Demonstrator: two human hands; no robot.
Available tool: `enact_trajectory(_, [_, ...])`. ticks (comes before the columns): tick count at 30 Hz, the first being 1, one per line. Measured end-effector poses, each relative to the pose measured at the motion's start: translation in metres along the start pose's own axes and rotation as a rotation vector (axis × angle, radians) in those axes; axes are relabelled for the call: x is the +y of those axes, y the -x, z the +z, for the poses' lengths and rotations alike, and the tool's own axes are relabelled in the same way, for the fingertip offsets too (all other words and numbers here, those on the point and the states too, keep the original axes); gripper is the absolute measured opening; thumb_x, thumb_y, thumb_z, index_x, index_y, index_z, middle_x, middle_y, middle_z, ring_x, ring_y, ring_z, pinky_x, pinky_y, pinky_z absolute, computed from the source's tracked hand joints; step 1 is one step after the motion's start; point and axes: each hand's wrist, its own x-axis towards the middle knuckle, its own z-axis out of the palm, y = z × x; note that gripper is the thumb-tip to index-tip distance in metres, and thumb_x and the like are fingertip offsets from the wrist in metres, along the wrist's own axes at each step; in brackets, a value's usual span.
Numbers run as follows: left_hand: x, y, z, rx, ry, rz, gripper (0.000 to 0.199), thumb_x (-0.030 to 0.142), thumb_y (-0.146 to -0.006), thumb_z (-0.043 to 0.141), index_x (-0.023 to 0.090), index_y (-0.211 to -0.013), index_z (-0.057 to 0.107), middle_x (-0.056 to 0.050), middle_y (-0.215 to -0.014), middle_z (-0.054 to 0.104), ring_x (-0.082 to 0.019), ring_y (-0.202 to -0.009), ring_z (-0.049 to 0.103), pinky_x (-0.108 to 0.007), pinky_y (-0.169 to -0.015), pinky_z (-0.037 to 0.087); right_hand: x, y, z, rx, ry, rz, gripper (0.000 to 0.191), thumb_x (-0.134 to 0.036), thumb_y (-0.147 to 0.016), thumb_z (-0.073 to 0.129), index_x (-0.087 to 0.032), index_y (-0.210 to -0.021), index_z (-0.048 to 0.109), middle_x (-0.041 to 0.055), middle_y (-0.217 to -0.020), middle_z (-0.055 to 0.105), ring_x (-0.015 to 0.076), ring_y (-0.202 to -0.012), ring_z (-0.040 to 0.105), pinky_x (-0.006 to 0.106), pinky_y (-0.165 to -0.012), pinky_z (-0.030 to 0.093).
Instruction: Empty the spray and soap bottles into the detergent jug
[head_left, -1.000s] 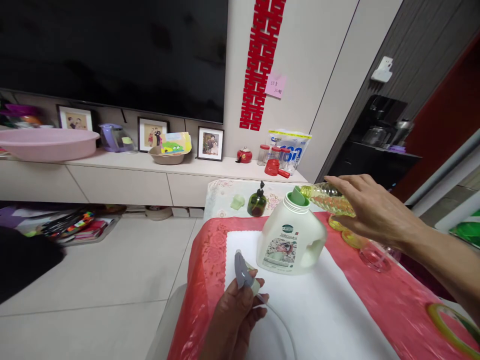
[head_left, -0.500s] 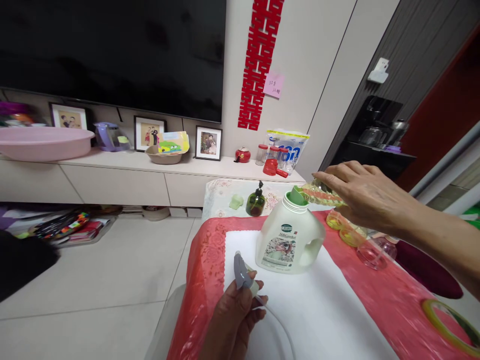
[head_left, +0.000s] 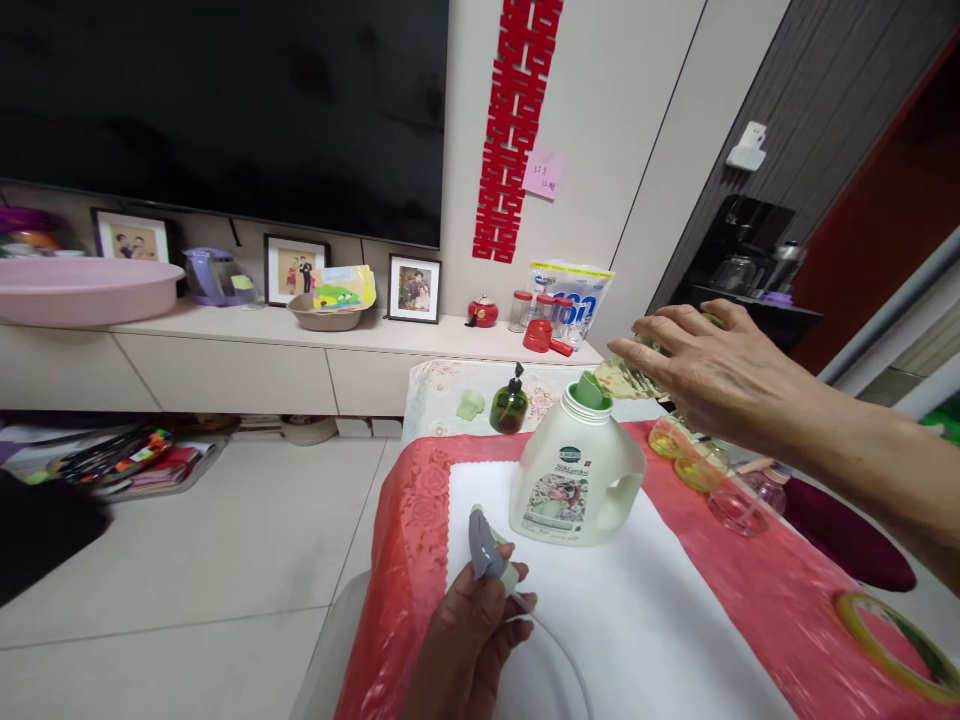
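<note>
My left hand (head_left: 476,620) is closed around a grey trigger sprayer head (head_left: 486,548), whose thin clear tube (head_left: 559,645) curves down over the white sheet. With my right hand (head_left: 697,365), I grip a clear bottle (head_left: 630,378) tipped toward the left. Its lower end meets the green spout (head_left: 591,392) in the mouth of a pale green detergent jug (head_left: 574,475). My fingers hide much of the bottle. Upright on the white sheet (head_left: 637,620), the jug has its handle on the right and its cap off.
Behind the jug stand a dark green pump bottle (head_left: 510,402) and a light green cap-like piece (head_left: 470,405). Yellow containers (head_left: 701,465), a pink clear bottle (head_left: 748,498) and a tape roll (head_left: 892,640) lie along the right on the red tablecloth (head_left: 397,540).
My right hand has risen slightly and shifted left, with the bottle's angle a little changed at the jug's mouth. My left hand keeps its place with the sprayer head.
</note>
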Motion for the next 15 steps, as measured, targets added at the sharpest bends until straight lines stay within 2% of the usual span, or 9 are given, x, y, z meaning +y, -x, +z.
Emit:
enact_trajectory(4, [-0.001,-0.002,0.001,-0.009,-0.001,-0.008,0.061,0.035,-0.059,0.097,0.023,-0.114,0.073,-0.007,-0.098,0.071,-0.017,-0.077,0.071,-0.028,-0.069,0.053,-0.001,-0.003,-0.006,-0.034,0.127,-0.028,0.048,-0.007,-0.088,0.040,-0.021,-0.131,0.058,0.0116,-0.123,0.052,0.0279,-0.116,0.045,0.055,-0.101,0.035])
enact_trajectory(9, [-0.005,-0.002,0.000,0.007,-0.002,0.023,0.051,0.039,-0.063,0.095,0.019,-0.105,0.075,-0.008,-0.100,0.070,-0.017,-0.079,0.070,-0.027,-0.071,0.054,-0.007,-0.008,-0.012,-0.059,0.180,-0.027,0.042,-0.007,-0.098,0.030,-0.021,-0.126,0.059,0.0111,-0.120,0.051,0.0268,-0.121,0.042,0.060,-0.108,0.031])
enact_trajectory(15, [-0.007,-0.001,-0.001,-0.001,0.010,0.005,0.054,0.042,-0.064,0.095,0.018,-0.107,0.074,-0.008,-0.100,0.072,-0.017,-0.079,0.070,-0.027,-0.072,0.055,-0.011,-0.010,-0.017,-0.058,0.170,-0.013,0.043,-0.007,-0.102,0.027,-0.019,-0.126,0.060,0.0105,-0.121,0.049,0.0262,-0.128,0.038,0.063,-0.117,0.023])
